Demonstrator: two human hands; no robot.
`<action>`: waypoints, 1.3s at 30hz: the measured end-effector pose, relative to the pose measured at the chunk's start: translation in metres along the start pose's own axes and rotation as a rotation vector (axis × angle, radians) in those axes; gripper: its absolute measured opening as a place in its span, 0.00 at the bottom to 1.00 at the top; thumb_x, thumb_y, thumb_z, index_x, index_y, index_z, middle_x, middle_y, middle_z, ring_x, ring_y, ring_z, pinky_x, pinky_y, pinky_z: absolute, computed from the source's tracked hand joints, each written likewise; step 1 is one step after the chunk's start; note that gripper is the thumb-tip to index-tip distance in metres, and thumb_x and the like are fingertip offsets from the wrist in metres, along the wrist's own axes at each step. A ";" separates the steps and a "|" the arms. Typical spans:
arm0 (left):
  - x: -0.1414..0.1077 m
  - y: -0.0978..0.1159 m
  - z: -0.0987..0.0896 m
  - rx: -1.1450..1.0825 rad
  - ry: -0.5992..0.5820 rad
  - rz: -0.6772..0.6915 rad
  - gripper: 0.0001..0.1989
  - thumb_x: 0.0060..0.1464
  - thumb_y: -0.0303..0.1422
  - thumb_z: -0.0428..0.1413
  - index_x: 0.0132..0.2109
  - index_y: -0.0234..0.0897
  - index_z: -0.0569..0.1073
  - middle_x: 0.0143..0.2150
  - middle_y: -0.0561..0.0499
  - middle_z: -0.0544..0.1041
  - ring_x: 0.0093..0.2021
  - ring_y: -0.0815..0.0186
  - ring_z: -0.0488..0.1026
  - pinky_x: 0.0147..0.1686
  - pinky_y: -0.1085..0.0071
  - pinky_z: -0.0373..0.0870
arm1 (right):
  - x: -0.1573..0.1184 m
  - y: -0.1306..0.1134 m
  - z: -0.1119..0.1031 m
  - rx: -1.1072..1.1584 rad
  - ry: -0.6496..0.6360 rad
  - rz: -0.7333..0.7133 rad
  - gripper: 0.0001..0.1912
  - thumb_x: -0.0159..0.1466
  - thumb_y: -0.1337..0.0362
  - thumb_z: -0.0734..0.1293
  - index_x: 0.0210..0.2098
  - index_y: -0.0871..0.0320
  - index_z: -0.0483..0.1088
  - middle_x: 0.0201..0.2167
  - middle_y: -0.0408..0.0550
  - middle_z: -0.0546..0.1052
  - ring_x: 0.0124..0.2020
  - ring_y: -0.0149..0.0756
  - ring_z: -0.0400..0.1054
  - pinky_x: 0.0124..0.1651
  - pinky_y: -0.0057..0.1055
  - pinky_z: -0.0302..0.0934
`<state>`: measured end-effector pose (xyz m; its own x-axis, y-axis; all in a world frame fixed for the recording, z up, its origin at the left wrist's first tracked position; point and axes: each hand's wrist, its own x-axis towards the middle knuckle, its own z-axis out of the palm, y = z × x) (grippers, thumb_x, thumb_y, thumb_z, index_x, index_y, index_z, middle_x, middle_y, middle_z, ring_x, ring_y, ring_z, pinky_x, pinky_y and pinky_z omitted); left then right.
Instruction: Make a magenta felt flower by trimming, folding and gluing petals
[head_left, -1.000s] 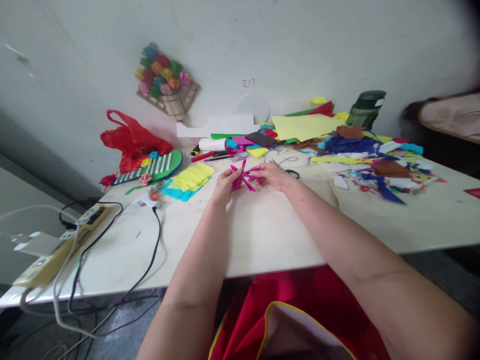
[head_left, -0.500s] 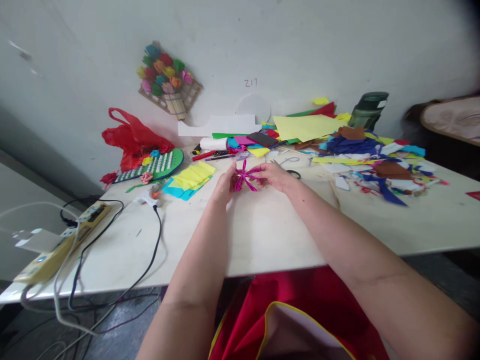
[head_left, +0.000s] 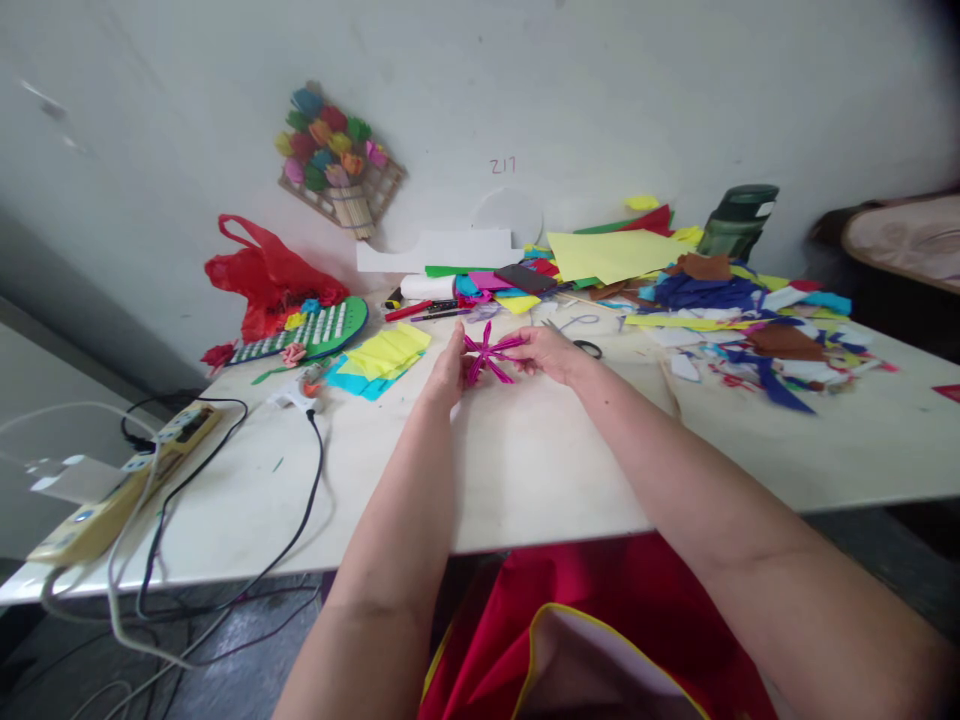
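Observation:
A magenta folded-paper flower (head_left: 487,353) with several narrow petals spreads out between my two hands, a little above the white table. My right hand (head_left: 549,353) pinches the tip of its right petal between thumb and fingers. At its left side my left hand (head_left: 450,368) is closed around the lower left petals, with some fingertips hidden behind the flower. Just beyond my right hand lie scissors (head_left: 587,348), their blades partly covered by the hand. Yellow paper sheets (head_left: 388,350) on blue ones (head_left: 360,382) lie to the left of my left hand.
Coloured paper scraps (head_left: 780,340) heap up on the right, near a green bottle (head_left: 739,222). Pens (head_left: 424,310) lie at the back. A red bag (head_left: 262,270) and a green board (head_left: 330,325) stand at left. A power strip (head_left: 127,490) trails cables over the table's left edge.
The flower has turned slightly in my hands, and its left petal now shows more clearly beside my left thumb. My arms have hardly moved.

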<state>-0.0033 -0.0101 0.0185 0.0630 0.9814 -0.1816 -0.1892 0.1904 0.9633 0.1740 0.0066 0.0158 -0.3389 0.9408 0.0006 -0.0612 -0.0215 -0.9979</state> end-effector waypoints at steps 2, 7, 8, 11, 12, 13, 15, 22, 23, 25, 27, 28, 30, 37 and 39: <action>0.001 0.000 0.000 0.011 0.013 -0.026 0.33 0.51 0.63 0.42 0.33 0.35 0.68 0.21 0.50 0.70 0.15 0.71 0.65 0.16 0.75 0.61 | 0.000 -0.001 0.000 0.022 -0.008 -0.006 0.11 0.51 0.76 0.72 0.34 0.62 0.72 0.19 0.41 0.73 0.15 0.24 0.63 0.15 0.21 0.50; -0.002 0.002 0.001 -0.035 -0.060 -0.021 0.35 0.54 0.61 0.37 0.35 0.33 0.69 0.24 0.49 0.72 0.17 0.70 0.68 0.14 0.75 0.59 | -0.002 -0.004 0.001 0.055 0.014 -0.013 0.14 0.52 0.79 0.69 0.37 0.62 0.70 0.17 0.40 0.73 0.15 0.26 0.63 0.15 0.21 0.51; -0.003 0.002 0.000 -0.054 -0.077 -0.021 0.35 0.54 0.61 0.36 0.35 0.33 0.70 0.24 0.49 0.71 0.17 0.70 0.68 0.14 0.75 0.58 | -0.002 -0.003 0.001 0.054 0.015 -0.016 0.14 0.52 0.79 0.69 0.37 0.62 0.70 0.17 0.40 0.73 0.15 0.26 0.64 0.15 0.21 0.51; -0.003 0.003 -0.001 -0.110 -0.111 -0.022 0.35 0.56 0.60 0.37 0.36 0.32 0.71 0.23 0.50 0.70 0.17 0.70 0.68 0.13 0.75 0.59 | 0.000 -0.001 0.000 0.043 0.007 -0.024 0.13 0.52 0.77 0.69 0.36 0.62 0.70 0.19 0.42 0.75 0.16 0.26 0.64 0.15 0.21 0.52; -0.003 0.003 -0.002 -0.127 -0.121 -0.022 0.35 0.56 0.60 0.38 0.36 0.31 0.72 0.23 0.51 0.70 0.17 0.70 0.68 0.14 0.75 0.60 | 0.000 -0.001 0.000 0.040 0.006 -0.024 0.12 0.52 0.77 0.69 0.36 0.62 0.71 0.20 0.42 0.75 0.16 0.26 0.65 0.15 0.22 0.52; -0.003 0.003 -0.002 -0.144 -0.133 -0.021 0.34 0.56 0.59 0.39 0.36 0.31 0.72 0.22 0.51 0.70 0.17 0.70 0.68 0.14 0.75 0.61 | 0.000 0.000 -0.001 0.038 0.007 -0.025 0.12 0.51 0.77 0.69 0.35 0.62 0.71 0.20 0.42 0.75 0.16 0.26 0.65 0.15 0.22 0.52; -0.002 0.002 -0.003 -0.174 -0.150 -0.014 0.32 0.56 0.58 0.43 0.35 0.31 0.72 0.22 0.51 0.70 0.17 0.71 0.68 0.15 0.76 0.63 | 0.001 0.000 -0.001 0.033 0.009 -0.025 0.11 0.51 0.78 0.69 0.34 0.62 0.71 0.20 0.43 0.76 0.16 0.26 0.64 0.15 0.22 0.52; -0.005 -0.001 -0.004 -0.210 -0.162 0.046 0.06 0.54 0.30 0.59 0.37 0.29 0.74 0.24 0.52 0.74 0.20 0.74 0.70 0.21 0.79 0.69 | -0.001 -0.001 -0.002 0.039 -0.022 -0.046 0.12 0.49 0.75 0.70 0.35 0.61 0.73 0.23 0.44 0.76 0.20 0.29 0.68 0.19 0.24 0.58; -0.006 -0.001 -0.004 -0.206 -0.162 0.049 0.05 0.53 0.27 0.59 0.37 0.28 0.74 0.25 0.52 0.75 0.20 0.74 0.70 0.22 0.79 0.69 | -0.001 -0.001 -0.002 0.041 -0.028 -0.048 0.12 0.49 0.74 0.71 0.35 0.61 0.73 0.25 0.45 0.77 0.22 0.30 0.68 0.19 0.25 0.59; -0.007 0.000 -0.003 -0.193 -0.153 0.061 0.05 0.52 0.25 0.59 0.38 0.27 0.75 0.26 0.51 0.75 0.20 0.75 0.70 0.22 0.79 0.70 | -0.001 0.000 -0.003 0.041 -0.036 -0.061 0.12 0.49 0.72 0.71 0.35 0.61 0.73 0.28 0.48 0.78 0.25 0.32 0.70 0.21 0.26 0.61; -0.008 0.000 -0.003 -0.177 -0.143 0.082 0.06 0.51 0.24 0.60 0.38 0.27 0.75 0.26 0.51 0.75 0.20 0.75 0.70 0.23 0.79 0.70 | 0.001 0.001 -0.004 0.029 -0.036 -0.090 0.13 0.49 0.69 0.71 0.35 0.61 0.74 0.31 0.50 0.78 0.29 0.34 0.70 0.23 0.27 0.62; -0.009 0.000 -0.002 -0.168 -0.139 0.090 0.06 0.50 0.25 0.60 0.37 0.27 0.75 0.26 0.50 0.76 0.20 0.75 0.70 0.23 0.79 0.70 | 0.001 0.002 -0.004 0.016 -0.025 -0.108 0.13 0.49 0.68 0.71 0.36 0.60 0.74 0.33 0.50 0.78 0.31 0.35 0.70 0.24 0.27 0.62; -0.009 0.001 -0.002 -0.153 -0.130 0.095 0.05 0.50 0.24 0.60 0.37 0.27 0.76 0.26 0.50 0.76 0.21 0.75 0.70 0.23 0.79 0.69 | 0.003 0.003 -0.005 -0.016 0.019 -0.139 0.13 0.50 0.66 0.70 0.36 0.60 0.75 0.34 0.50 0.78 0.33 0.35 0.70 0.28 0.28 0.63; -0.008 -0.001 -0.002 -0.132 -0.147 0.101 0.04 0.48 0.24 0.61 0.34 0.27 0.76 0.25 0.50 0.75 0.22 0.73 0.70 0.25 0.77 0.69 | 0.006 0.003 -0.005 -0.054 0.149 -0.183 0.14 0.48 0.61 0.71 0.34 0.59 0.76 0.36 0.48 0.79 0.38 0.34 0.70 0.41 0.32 0.61; -0.008 -0.001 -0.001 -0.123 -0.164 0.099 0.04 0.48 0.24 0.61 0.33 0.27 0.75 0.24 0.51 0.74 0.21 0.73 0.70 0.25 0.76 0.69 | 0.005 0.002 -0.003 -0.058 0.150 -0.188 0.14 0.48 0.61 0.71 0.34 0.59 0.76 0.34 0.48 0.79 0.36 0.34 0.70 0.44 0.33 0.61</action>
<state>-0.0047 -0.0185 0.0185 0.1949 0.9799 -0.0427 -0.3199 0.1047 0.9416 0.1752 0.0123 0.0135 -0.1837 0.9661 0.1814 -0.0543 0.1742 -0.9832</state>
